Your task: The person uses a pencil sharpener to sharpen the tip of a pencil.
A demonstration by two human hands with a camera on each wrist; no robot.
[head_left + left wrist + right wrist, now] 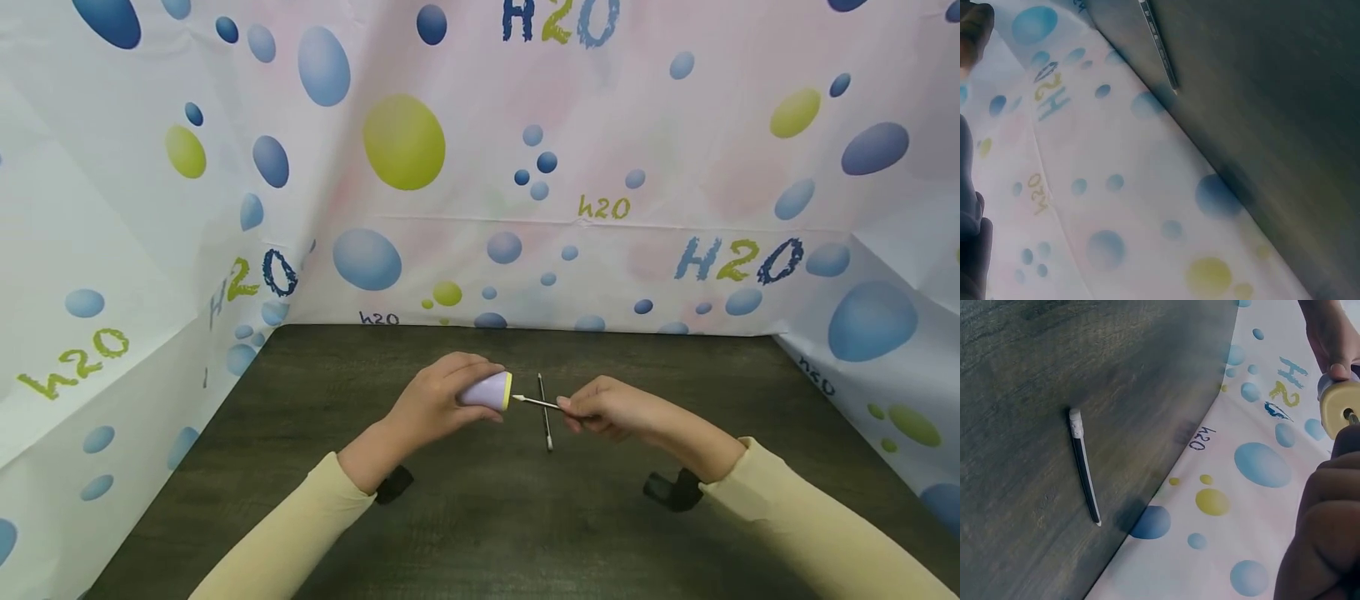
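My left hand (431, 396) grips a lavender pencil sharpener (483, 392), its fingers over the top and the thumb beneath. The sharpener's yellow face, with a dark round hole, points right; in the right wrist view that face (1334, 407) shows at the right edge. A slim pencil (536, 403) is pinched between the thumb and fingers of my right hand (618, 408). Its pale tip points left, close to the sharpener's face. Behind and below it, a second pencil (545, 417), dark with white stripes and a white eraser end (1076, 422), lies on the table.
The dark wood-grain table (510, 525) spreads under both hands. A white sheet (480, 108) printed with blue and green spots stands along its back and sides. Dark straps with camera mounts (675, 490) hang at the wrists.
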